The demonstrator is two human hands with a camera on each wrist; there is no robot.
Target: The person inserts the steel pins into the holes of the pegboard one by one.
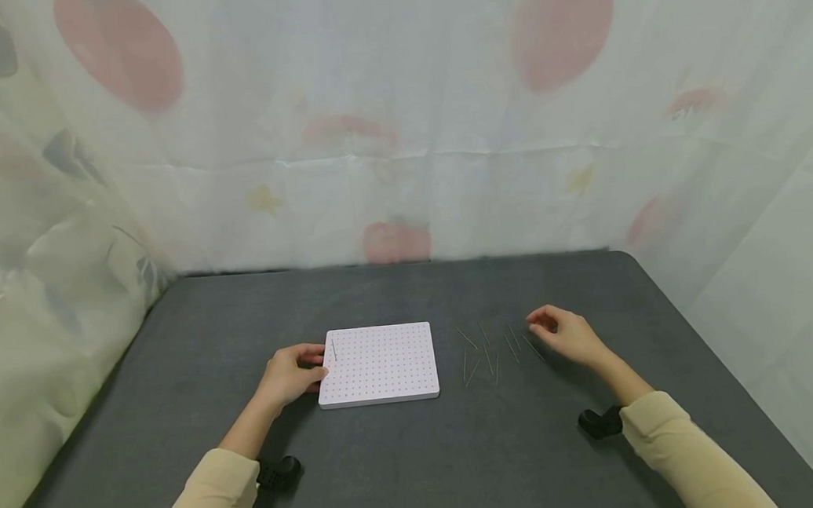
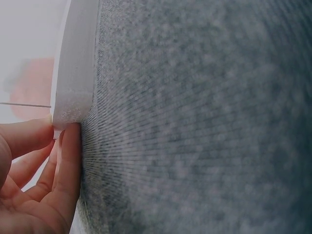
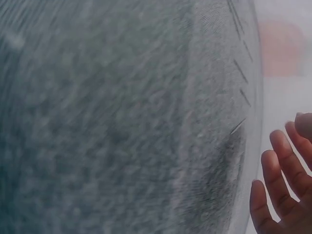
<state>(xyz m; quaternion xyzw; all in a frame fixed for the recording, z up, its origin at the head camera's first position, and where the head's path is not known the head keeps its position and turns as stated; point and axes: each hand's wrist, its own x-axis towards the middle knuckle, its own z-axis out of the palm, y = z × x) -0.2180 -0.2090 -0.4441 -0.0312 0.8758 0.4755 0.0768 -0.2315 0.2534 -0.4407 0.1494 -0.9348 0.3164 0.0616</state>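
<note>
A white pegboard (image 1: pixel 381 370) with rows of small holes lies flat on the dark table. My left hand (image 1: pixel 289 376) grips its left edge, thumb at the top face and fingers against the side, as the left wrist view shows close up. One thin metal pin (image 1: pixel 334 350) stands upright in the board's far left part, seen sideways as a pin (image 2: pixel 24 105) in the left wrist view. To the right of the board, several loose pins (image 1: pixel 512 349) lie scattered. My right hand (image 1: pixel 570 337) hovers just right of them, fingers loosely bent, with nothing visible between them.
The dark grey table (image 1: pixel 407 466) ends at a pale printed curtain (image 1: pixel 445 204) behind it, and more curtain hangs at both sides. A black wrist device (image 1: pixel 280 473) is on the left forearm, another black device (image 1: pixel 600 422) on the right.
</note>
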